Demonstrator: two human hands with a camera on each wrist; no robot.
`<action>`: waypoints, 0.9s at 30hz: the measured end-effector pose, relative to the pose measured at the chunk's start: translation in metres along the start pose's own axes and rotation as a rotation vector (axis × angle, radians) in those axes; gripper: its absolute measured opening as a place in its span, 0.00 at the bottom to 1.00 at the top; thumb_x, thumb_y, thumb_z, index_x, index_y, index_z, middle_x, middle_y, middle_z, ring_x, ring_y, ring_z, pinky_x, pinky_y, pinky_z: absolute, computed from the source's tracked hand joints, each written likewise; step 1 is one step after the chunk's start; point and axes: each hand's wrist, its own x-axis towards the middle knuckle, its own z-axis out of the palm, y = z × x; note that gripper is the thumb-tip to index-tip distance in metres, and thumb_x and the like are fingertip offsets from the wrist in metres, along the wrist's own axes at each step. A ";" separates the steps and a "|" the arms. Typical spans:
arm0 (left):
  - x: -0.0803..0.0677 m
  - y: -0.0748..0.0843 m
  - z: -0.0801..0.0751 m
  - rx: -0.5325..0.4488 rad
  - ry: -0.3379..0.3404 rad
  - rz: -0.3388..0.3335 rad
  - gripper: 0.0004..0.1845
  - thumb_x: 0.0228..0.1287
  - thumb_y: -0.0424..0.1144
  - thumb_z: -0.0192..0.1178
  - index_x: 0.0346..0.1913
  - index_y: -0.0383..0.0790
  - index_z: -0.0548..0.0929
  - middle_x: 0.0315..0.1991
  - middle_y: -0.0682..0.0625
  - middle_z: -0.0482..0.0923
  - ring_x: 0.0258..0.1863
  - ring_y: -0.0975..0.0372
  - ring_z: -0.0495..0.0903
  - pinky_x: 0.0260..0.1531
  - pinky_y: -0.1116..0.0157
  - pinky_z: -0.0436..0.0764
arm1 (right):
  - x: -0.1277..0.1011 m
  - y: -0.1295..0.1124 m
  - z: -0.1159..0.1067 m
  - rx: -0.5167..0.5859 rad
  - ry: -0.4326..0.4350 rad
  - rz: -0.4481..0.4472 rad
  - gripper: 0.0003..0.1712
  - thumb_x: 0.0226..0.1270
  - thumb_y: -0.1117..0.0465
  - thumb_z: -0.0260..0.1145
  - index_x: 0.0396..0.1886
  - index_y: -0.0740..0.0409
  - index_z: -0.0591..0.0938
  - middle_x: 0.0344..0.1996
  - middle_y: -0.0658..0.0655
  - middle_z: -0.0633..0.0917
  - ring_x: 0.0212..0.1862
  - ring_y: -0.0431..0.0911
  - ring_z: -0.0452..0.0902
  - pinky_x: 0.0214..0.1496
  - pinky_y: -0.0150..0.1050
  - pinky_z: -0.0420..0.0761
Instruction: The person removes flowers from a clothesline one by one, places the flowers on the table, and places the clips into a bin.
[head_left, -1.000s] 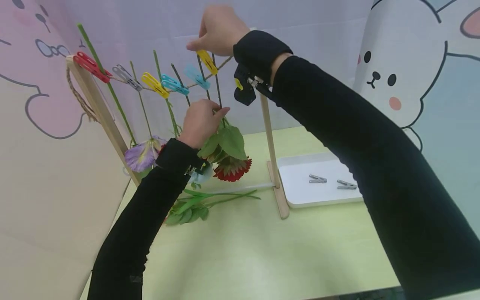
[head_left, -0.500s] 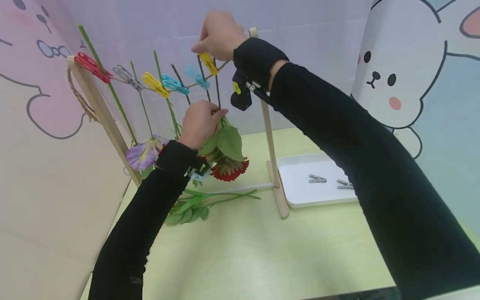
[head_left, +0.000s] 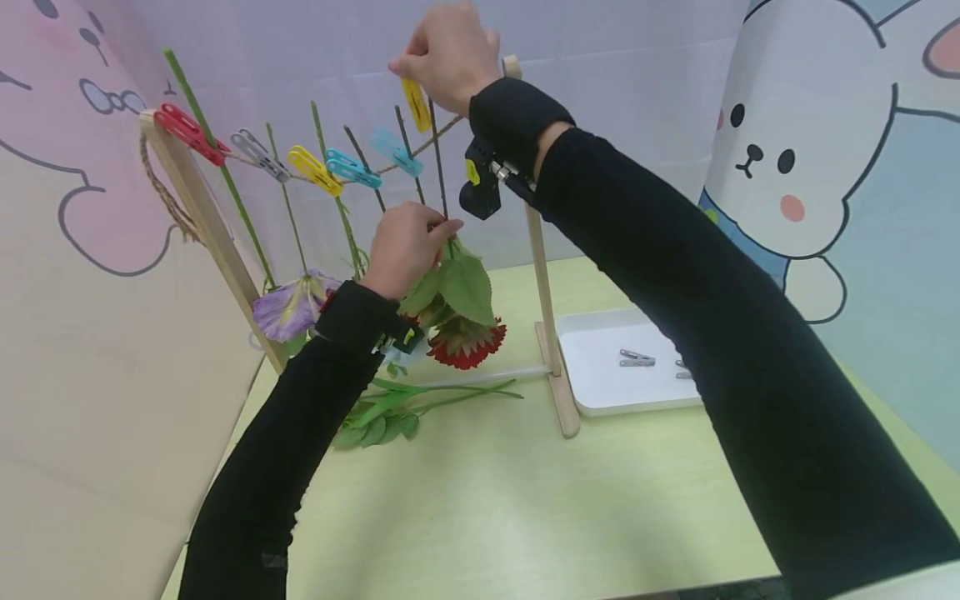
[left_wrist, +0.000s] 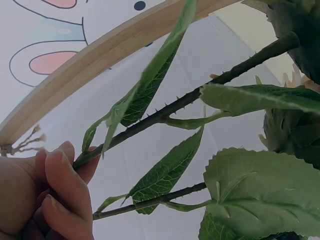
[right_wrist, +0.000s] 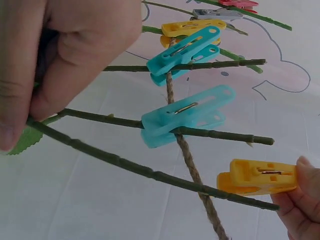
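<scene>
At the top centre of the head view, the right hand (head_left: pixel 448 52) pinches a yellow clothespin (head_left: pixel 414 103) between thumb and fingertips, holding it against the twine (head_left: pixel 442 129) that slopes up to the right wooden post (head_left: pixel 542 275). In the right wrist view the same clothespin sits at the lower right of the frame, just beside the twine and the dark stem (right_wrist: pixel 150 172), its jaws not visibly closed over either (it looks to lie alongside them).

Lower, in the middle of the head view, the left hand (head_left: pixel 405 247) grips that stem just above its green leaves (head_left: pixel 465 287), with the red flower (head_left: pixel 465 346) hanging head down below. The left wrist view shows the fingers (left_wrist: pixel 65 185) curled round the thorny stem.

Along the twine to the left sit two blue clothespins (head_left: pixel 393 151), another yellow one (head_left: pixel 313 169), a grey one (head_left: pixel 258 154) and a red one (head_left: pixel 187 132) at the left post (head_left: pixel 217 250), each clamping a stem, so the row is crowded; the short stretch of twine between the held clothespin and the right post is bare.

A purple flower (head_left: pixel 288 307) hangs at left centre. Loose green stems (head_left: pixel 420 398) lie on the desk (head_left: pixel 510 500) under the rack. A white tray (head_left: pixel 600 392) at right centre, touching the right post's foot, carries metal clips (head_left: pixel 636 358).
</scene>
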 end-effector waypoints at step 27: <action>-0.053 -0.037 0.002 0.270 -0.239 0.225 0.17 0.66 0.42 0.54 0.19 0.41 0.70 0.13 0.52 0.58 0.14 0.62 0.59 0.23 0.66 0.59 | -0.076 0.155 -0.014 0.987 0.535 0.271 0.16 0.61 0.58 0.65 0.48 0.56 0.78 0.37 0.44 0.76 0.46 0.35 0.68 0.52 0.26 0.60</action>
